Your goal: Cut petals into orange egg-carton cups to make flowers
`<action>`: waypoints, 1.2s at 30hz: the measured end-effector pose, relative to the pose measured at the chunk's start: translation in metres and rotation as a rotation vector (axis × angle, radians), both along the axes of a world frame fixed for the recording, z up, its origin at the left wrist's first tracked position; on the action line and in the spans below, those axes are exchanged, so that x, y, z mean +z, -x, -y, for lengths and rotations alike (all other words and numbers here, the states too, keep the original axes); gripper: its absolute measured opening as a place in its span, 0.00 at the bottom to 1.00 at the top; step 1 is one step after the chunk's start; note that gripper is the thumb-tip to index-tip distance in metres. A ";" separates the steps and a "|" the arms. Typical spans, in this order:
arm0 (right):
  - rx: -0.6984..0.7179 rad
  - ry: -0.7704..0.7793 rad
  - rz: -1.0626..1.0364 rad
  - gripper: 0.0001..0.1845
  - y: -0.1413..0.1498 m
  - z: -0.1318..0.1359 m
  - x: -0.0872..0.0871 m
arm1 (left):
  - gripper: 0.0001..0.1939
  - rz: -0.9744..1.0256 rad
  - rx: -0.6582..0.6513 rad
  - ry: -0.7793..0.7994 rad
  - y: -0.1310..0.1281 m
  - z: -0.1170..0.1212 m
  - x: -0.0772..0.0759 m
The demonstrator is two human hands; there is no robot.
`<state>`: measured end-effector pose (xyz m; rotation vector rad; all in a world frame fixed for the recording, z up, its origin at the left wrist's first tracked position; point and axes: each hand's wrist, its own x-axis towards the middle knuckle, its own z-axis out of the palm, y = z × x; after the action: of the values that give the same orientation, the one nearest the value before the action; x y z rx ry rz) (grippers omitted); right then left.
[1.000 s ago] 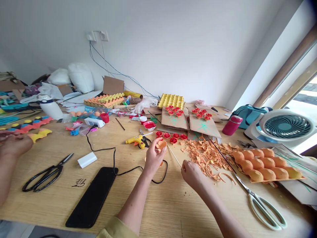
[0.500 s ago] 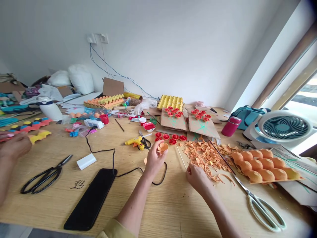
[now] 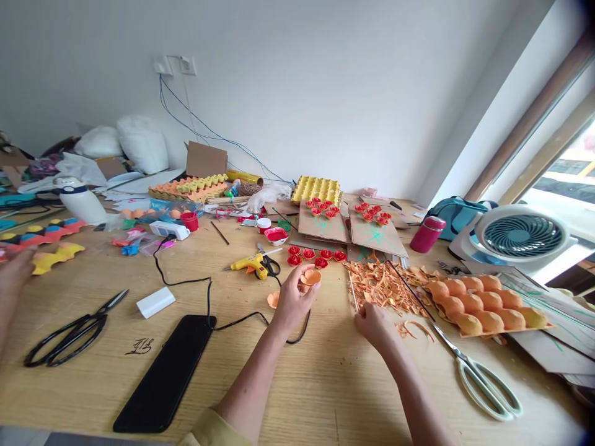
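In the middle of the table my left hand point(image 3: 296, 298) is closed on an orange egg-carton cup point(image 3: 310, 279) cut into petals, its open side up. My right hand point(image 3: 374, 322) pinches a thin pale stick point(image 3: 353, 290), which points up and away toward the orange scraps point(image 3: 388, 285). The cup and the stick are apart. Another orange petal piece point(image 3: 273, 300) lies on the table just left of my left hand. Several red paper flowers point(image 3: 308, 254) sit beyond it, beside a yellow glue gun point(image 3: 248, 263).
Two cardboard sheets point(image 3: 379, 232) bear red flowers. On the right are an orange egg tray point(image 3: 490, 303), light-handled scissors point(image 3: 488, 387) and a fan point(image 3: 525, 235). A phone point(image 3: 165, 371) and black scissors point(image 3: 79, 331) lie left. Another person's hand point(image 3: 16, 272) is at the left edge.
My right hand has shifted slightly right and the stick now stands more upright in view. The cup in my left hand has moved slightly right. The whole view has shifted a little.
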<state>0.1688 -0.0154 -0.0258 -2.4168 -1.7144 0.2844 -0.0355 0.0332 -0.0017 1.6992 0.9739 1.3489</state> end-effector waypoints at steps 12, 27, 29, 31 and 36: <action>0.014 0.128 -0.029 0.17 0.002 -0.039 0.014 | 0.18 -0.044 0.000 0.013 0.000 0.000 -0.002; 0.045 0.107 0.014 0.10 -0.003 0.035 0.011 | 0.17 -0.035 -0.009 0.023 -0.003 0.003 0.002; 0.079 0.074 0.021 0.09 0.001 0.044 0.013 | 0.17 -0.040 -0.006 0.019 -0.003 0.002 0.000; 0.096 0.061 0.036 0.08 0.000 0.050 0.015 | 0.17 -0.055 -0.002 0.015 -0.003 0.002 -0.001; 0.037 0.060 0.115 0.10 -0.016 0.062 0.017 | 0.18 -0.085 -0.001 0.012 -0.003 0.001 -0.002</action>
<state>0.1851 -0.0772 -0.0090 -2.4909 -1.8256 0.2077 -0.0321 0.0318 -0.0042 1.7599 1.0262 1.2764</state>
